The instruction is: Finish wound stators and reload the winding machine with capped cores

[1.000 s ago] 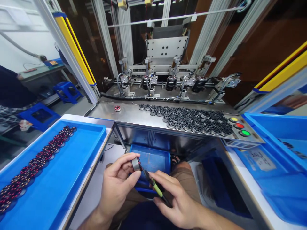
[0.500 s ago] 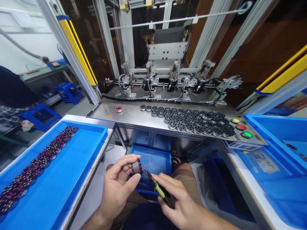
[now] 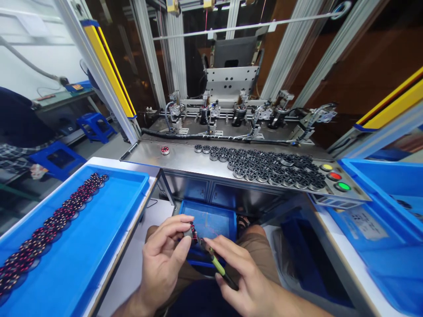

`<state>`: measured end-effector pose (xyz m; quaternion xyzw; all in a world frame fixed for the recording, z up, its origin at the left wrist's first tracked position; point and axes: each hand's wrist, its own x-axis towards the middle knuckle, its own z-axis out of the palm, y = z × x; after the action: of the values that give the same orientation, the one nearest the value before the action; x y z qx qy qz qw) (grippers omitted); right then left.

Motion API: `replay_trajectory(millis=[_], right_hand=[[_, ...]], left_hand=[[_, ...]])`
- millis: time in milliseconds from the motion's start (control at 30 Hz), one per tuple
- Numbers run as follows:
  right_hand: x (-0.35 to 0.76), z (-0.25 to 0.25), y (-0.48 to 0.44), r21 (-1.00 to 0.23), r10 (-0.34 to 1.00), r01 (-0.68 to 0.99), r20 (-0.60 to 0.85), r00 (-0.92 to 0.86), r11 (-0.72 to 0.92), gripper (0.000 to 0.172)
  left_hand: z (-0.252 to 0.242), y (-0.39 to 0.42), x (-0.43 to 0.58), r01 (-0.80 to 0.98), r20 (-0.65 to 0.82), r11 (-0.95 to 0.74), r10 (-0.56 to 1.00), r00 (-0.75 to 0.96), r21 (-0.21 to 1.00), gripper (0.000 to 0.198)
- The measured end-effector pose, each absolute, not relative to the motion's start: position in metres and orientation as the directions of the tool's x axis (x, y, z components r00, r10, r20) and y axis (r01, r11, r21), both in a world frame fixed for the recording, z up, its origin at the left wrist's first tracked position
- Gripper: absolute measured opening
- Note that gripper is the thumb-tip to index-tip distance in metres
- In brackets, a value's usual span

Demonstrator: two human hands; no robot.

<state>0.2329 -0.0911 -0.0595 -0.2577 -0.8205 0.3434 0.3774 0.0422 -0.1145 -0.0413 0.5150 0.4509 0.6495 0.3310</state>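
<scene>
Centrally, a small round part (image 3: 187, 231) with a grey metal rim and a red-and-black face is pinched between the thumb and fingers of the left hand (image 3: 161, 259), above the lap. A hand tool (image 3: 218, 266) with a green-and-black handle is gripped in the right hand (image 3: 246, 274), the fingers being closed about the handle; its tip is directed at the face of the part, though whether the two are touching cannot be told. Lower down, a blue bin (image 3: 214, 213) is seen beyond the hands. On the steel ledge (image 3: 185, 159), one red-topped part (image 3: 165, 150) is set well apart from the crowded dark rings (image 3: 264, 166), beside which yellow, red and green buttons (image 3: 334, 176) are mounted. At left, overlapping red-and-black discs (image 3: 61, 218) are laid in a slanting band within a blue tray (image 3: 109, 211). Behind the ledge, black cylinders (image 3: 238, 117) are ranged in a row.
</scene>
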Motion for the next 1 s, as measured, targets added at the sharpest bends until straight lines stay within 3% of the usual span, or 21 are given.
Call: replay_trajectory(millis=[267,800,1000], right_hand=[[0.238,-0.065,-0.091,-0.711,0.680,0.205,0.485,-0.550,0.673,0.073],[0.233,-0.065,-0.089,-0.766,0.700,0.163,0.451,-0.554,0.622,0.070],[0.237,-0.066,-0.087,-0.809,0.833,0.358,0.265,-0.486,0.467,0.064]], left_hand=[[-0.042,-0.117,0.042,0.079,0.388,-0.381,0.894,-0.222,0.921,0.023],[-0.043,-0.118,0.040,0.187,0.457,-0.430,0.879,-0.136,0.883,0.026],[-0.050,-0.115,0.031,0.236,0.544,-0.517,0.836,-0.068,0.823,0.025]])
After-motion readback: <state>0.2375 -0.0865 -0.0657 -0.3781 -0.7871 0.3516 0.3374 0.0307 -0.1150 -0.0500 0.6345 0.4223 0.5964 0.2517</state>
